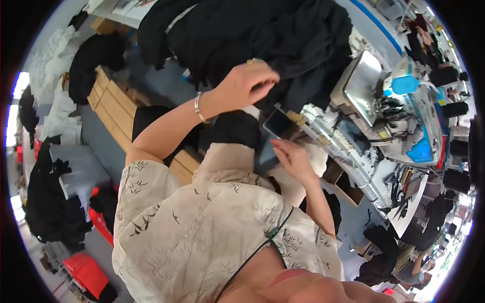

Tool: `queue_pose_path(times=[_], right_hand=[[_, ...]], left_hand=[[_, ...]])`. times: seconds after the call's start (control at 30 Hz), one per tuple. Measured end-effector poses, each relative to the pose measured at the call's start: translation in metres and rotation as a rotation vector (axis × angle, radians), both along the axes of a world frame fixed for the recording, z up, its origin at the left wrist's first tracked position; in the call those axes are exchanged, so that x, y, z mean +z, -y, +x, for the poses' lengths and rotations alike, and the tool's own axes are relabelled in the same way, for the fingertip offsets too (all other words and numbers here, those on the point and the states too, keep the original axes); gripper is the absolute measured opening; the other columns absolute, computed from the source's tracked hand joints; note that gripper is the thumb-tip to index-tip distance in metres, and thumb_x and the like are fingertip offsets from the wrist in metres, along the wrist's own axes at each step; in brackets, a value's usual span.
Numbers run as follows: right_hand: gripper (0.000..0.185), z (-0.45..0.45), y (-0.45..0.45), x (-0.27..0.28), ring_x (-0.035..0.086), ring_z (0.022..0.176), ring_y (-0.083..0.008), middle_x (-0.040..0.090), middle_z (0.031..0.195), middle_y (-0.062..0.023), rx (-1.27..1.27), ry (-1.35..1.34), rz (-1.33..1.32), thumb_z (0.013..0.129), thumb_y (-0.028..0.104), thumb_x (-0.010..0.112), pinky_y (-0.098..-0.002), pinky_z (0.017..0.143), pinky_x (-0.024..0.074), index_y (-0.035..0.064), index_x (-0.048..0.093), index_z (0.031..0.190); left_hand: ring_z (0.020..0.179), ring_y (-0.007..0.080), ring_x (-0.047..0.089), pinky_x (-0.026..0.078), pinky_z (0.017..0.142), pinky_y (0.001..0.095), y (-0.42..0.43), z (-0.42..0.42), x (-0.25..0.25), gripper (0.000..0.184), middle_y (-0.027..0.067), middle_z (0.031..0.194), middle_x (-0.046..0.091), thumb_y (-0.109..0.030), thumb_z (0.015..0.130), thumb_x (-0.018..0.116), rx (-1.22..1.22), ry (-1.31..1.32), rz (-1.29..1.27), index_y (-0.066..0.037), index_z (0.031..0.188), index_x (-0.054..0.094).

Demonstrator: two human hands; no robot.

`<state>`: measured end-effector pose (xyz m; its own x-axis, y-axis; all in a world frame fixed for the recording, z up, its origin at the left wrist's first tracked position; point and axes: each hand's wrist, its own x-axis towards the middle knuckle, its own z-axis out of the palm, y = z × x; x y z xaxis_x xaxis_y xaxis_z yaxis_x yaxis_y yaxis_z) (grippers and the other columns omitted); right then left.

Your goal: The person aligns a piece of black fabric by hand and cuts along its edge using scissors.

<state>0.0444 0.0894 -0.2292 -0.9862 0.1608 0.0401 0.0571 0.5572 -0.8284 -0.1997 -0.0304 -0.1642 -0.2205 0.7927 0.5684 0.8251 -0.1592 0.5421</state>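
My left hand [247,85], with a silver bracelet [198,107] at the wrist, is raised over the near edge of a big heap of black fabric [252,35]. Its fingers are loosely bent, with a gap to the thumb and nothing visible between them. Whether it touches the cloth I cannot tell. Lower and to the right, my right hand [294,159] has its fingers stretched out and holds nothing. Just beyond it is a dark flat rectangular panel [278,122] at the machine's end. Black cloth [232,132] lies across my lap.
On the right, a sewing machine [361,83] stands on a cluttered worktable [409,202]. A wooden slatted bench [112,103] is at the left, beside more black cloth [96,65]. Red objects [86,272] are at lower left. Another person [411,267] sits at far lower right.
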Motion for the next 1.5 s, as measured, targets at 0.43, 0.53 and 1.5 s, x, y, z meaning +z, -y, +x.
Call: queue_pose_path(times=[0.43,0.53,1.5], right_hand=[[0.027,-0.048,0.016,-0.173,0.065,0.083,-0.0359,0.064,0.089,-0.0198,-0.311,-0.031,-0.186,0.085,0.009,0.059,-0.0407,0.079,0.0514,0.005,0.056,0.112],[0.019,-0.07,0.011,-0.16,0.064,0.078,-0.0334,0.064,0.086,-0.0181,-0.209,0.145,-0.127,0.085,0.009,0.061,-0.0374,0.073,0.0503,0.0029,0.056,0.102],[0.026,-0.057,-0.088,0.218,0.06,0.079,-0.0128,0.068,0.086,-0.0124,-0.365,-0.383,0.592,0.087,0.014,0.064,-0.0279,0.075,0.047,-0.0009,0.063,0.109]], left_hand=[[0.091,0.0338,0.058,0.047,0.083,0.041,0.079,0.024,-0.148,0.027,0.0138,0.099,0.059,-0.009,0.077,0.069,0.135,0.137,-0.349,-0.005,0.1,0.056],[0.083,0.032,0.059,0.047,0.078,0.0392,0.069,0.008,-0.169,0.021,0.0123,0.089,0.06,-0.011,0.08,0.068,0.064,0.152,-0.514,-0.004,0.097,0.056],[0.077,0.039,0.066,0.051,0.075,0.0463,0.167,-0.119,0.274,0.029,0.0242,0.084,0.068,-0.015,0.068,0.067,0.691,-0.829,0.037,0.0,0.093,0.07]])
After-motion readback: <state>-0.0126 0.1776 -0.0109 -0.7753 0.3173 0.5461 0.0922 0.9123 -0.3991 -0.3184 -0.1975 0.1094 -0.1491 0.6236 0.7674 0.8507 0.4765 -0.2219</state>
